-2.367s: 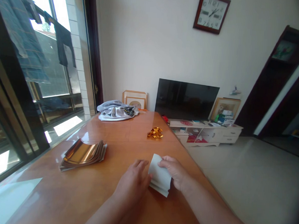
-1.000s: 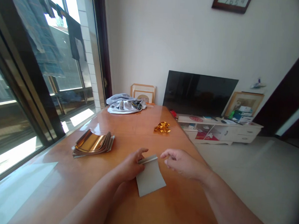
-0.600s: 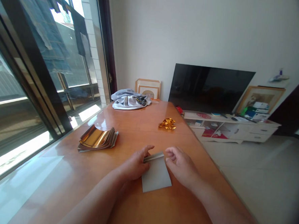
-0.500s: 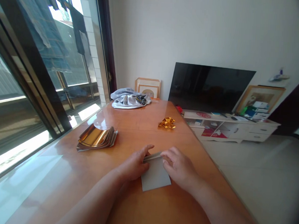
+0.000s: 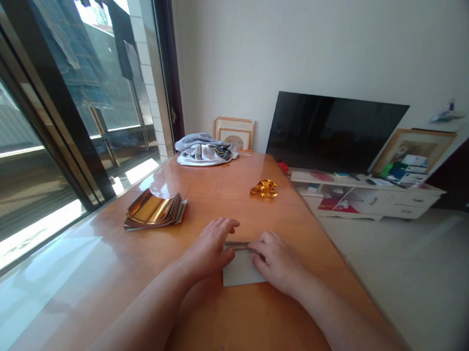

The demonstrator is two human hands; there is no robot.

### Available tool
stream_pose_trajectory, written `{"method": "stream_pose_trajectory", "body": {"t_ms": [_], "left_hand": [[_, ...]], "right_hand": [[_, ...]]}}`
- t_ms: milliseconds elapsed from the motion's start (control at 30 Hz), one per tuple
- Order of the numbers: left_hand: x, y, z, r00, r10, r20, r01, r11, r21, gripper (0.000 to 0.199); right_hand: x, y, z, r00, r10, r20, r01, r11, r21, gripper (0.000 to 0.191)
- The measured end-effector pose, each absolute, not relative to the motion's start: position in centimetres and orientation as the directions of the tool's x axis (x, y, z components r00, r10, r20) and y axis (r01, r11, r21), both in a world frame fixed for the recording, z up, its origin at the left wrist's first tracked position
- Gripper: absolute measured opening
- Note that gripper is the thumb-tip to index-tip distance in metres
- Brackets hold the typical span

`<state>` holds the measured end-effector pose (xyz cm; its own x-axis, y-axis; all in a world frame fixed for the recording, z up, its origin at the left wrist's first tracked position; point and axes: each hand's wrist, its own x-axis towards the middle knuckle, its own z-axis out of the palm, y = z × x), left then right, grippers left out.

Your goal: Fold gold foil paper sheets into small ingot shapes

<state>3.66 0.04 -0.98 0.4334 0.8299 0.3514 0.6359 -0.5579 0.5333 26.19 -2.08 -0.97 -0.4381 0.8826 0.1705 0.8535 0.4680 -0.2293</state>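
A pale grey sheet of paper lies flat on the table in front of me, its far edge folded over into a narrow strip. At its left side, my left hand holds it with the thumb on the fold, the index finger reaching past the far edge. My right hand pinches the folded strip on the right and covers that side of the sheet. Farther off to the left sits a stack of gold foil paper with curled sheets. Beyond my hands lies a folded, crinkled gold foil piece.
The wooden table stretches away from me. A silvery-grey cloth bundle rests at its far end. Large window panels run along the left. A television stands on a white cabinet at the right.
The strip, raised before, now lies lower and flatter over the sheet. The sheet shows shorter from front to back. My left fingers have straightened. The view has shifted slightly.
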Motion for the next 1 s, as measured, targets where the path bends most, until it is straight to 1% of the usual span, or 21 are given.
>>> {"method": "stream_pose_trajectory", "body": {"t_ms": [67, 167, 267, 367, 467, 533, 633, 733, 833, 1000], "left_hand": [[3.7, -0.3, -0.3, 0.435, 0.836, 0.335, 0.627, -0.548, 0.554, 0.047], [3.7, -0.7, 0.3, 0.521, 0.823, 0.229, 0.634, -0.552, 0.542, 0.036], [3.7, -0.8, 0.3, 0.572, 0.805, 0.156, 0.663, -0.566, 0.49, 0.039], [3.5, -0.8, 0.4, 0.601, 0.793, 0.099, 0.677, -0.571, 0.464, 0.04], [3.4, -0.9, 0.6, 0.618, 0.781, 0.089, 0.667, -0.58, 0.468, 0.038], [3.4, -1.0, 0.7, 0.62, 0.779, 0.089, 0.661, -0.58, 0.476, 0.037], [3.4, -1.0, 0.9, 0.626, 0.775, 0.082, 0.66, -0.584, 0.473, 0.029], [3.4, -1.0, 0.8, 0.621, 0.78, 0.08, 0.667, -0.579, 0.469, 0.02], [3.4, -0.9, 0.8, 0.619, 0.781, 0.078, 0.669, -0.577, 0.469, 0.019], [3.3, -0.9, 0.8, 0.623, 0.778, 0.074, 0.658, -0.573, 0.488, 0.024]], "right_hand": [[26.2, -2.1, -1.0, -0.448, 0.878, 0.167, 0.849, 0.476, -0.23, 0.028], [26.3, -2.2, -1.1, -0.452, 0.876, 0.167, 0.846, 0.48, -0.233, 0.029], [26.2, -2.2, -1.1, -0.446, 0.881, 0.157, 0.848, 0.472, -0.239, 0.029], [26.2, -2.2, -1.1, -0.448, 0.88, 0.154, 0.845, 0.474, -0.247, 0.028], [26.7, -2.1, -0.9, -0.456, 0.874, 0.17, 0.827, 0.487, -0.281, 0.025], [27.4, -1.9, -0.6, -0.456, 0.878, 0.149, 0.813, 0.479, -0.333, 0.022], [28.9, -1.6, -0.2, -0.445, 0.893, 0.063, 0.798, 0.427, -0.425, 0.014], [30.4, -1.5, -0.1, -0.401, 0.916, -0.02, 0.818, 0.348, -0.458, 0.011], [30.9, -1.5, -0.5, -0.365, 0.927, -0.09, 0.827, 0.279, -0.488, 0.012], [30.3, -1.6, -1.0, -0.398, 0.912, -0.101, 0.784, 0.281, -0.554, 0.019]]}}
